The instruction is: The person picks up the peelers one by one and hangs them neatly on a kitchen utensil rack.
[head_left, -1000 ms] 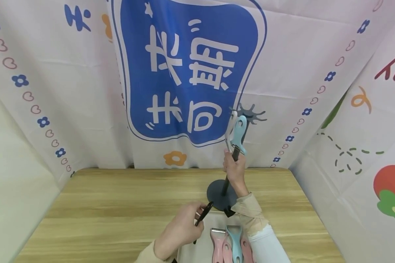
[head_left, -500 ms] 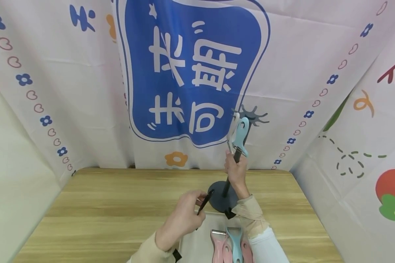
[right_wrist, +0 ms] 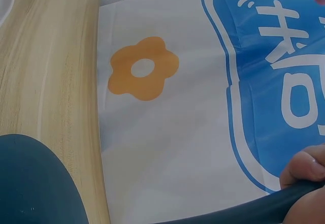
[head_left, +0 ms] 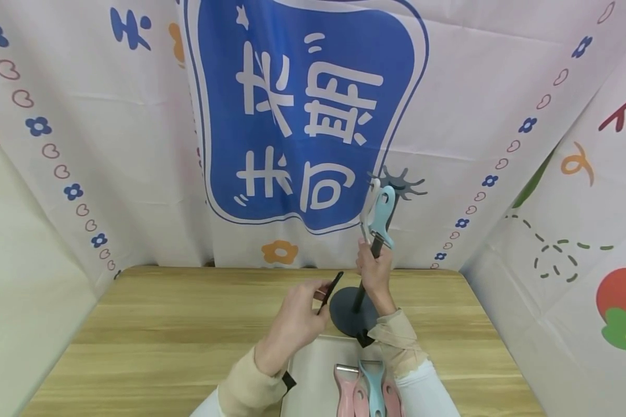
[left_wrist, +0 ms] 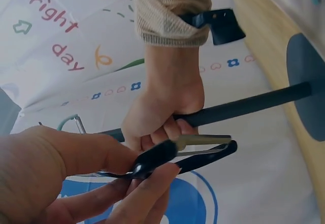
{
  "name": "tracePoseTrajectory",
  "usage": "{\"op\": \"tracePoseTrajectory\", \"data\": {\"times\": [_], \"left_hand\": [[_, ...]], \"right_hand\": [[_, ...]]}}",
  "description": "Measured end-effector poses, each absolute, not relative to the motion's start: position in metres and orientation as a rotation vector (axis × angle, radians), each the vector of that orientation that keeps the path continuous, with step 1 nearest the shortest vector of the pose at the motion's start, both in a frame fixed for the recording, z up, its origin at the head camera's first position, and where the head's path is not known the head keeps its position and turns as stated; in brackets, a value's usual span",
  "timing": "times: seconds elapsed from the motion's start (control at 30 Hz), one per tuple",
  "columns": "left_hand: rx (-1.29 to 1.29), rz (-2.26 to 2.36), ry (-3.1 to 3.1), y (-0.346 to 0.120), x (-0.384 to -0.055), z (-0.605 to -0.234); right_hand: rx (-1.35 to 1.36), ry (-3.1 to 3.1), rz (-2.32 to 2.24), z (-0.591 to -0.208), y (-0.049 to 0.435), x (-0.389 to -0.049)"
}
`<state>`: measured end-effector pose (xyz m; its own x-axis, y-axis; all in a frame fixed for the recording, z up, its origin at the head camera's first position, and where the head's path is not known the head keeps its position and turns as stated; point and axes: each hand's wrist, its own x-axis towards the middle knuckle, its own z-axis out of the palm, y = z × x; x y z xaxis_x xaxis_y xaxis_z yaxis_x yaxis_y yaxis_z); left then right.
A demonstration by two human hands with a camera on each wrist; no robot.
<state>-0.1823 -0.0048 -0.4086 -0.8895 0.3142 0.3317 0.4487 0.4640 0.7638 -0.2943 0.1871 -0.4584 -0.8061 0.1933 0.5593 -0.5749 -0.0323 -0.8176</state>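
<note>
A black peeler [head_left: 331, 291] with a metal blade is pinched between the thumb and fingers of my left hand [head_left: 294, 318]; the left wrist view shows the peeler [left_wrist: 155, 156] close up, in front of the stand. My right hand [head_left: 375, 267] grips the dark pole [left_wrist: 244, 105] of a stand below its top. From the stand's branching hooks [head_left: 406, 185] hang a light blue peeler [head_left: 382, 209] and a white peeler [head_left: 367, 205]. The right wrist view catches part of the right hand [right_wrist: 307, 170] around the pole.
The stand's round base [head_left: 346, 313] sits on the wooden table [head_left: 188, 336]. In front of it lies a pale tray [head_left: 310, 370], holding pink peelers [head_left: 346, 388] and a blue peeler [head_left: 374, 383], partly behind the right sleeve. A printed cloth [head_left: 448, 104] hangs behind.
My left hand has risen from over the tray toward the stand, carrying the black peeler up with it. The right hand keeps its grip on the pole; the view has shifted slightly.
</note>
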Motion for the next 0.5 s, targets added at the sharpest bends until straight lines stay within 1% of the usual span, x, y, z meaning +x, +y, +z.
{"op": "tracePoseTrajectory", "data": {"times": [0.27, 0.5], "left_hand": [[-0.606, -1.289, -2.344, 0.001, -0.202, -0.391], [-0.605, -1.341, -2.279, 0.003, -0.222, -0.367]], "right_hand": [[0.393, -1.721, 1.882, -0.459, 0.188, -0.294], [0.396, -1.738, 1.883, -0.459, 0.189, -0.294]]}}
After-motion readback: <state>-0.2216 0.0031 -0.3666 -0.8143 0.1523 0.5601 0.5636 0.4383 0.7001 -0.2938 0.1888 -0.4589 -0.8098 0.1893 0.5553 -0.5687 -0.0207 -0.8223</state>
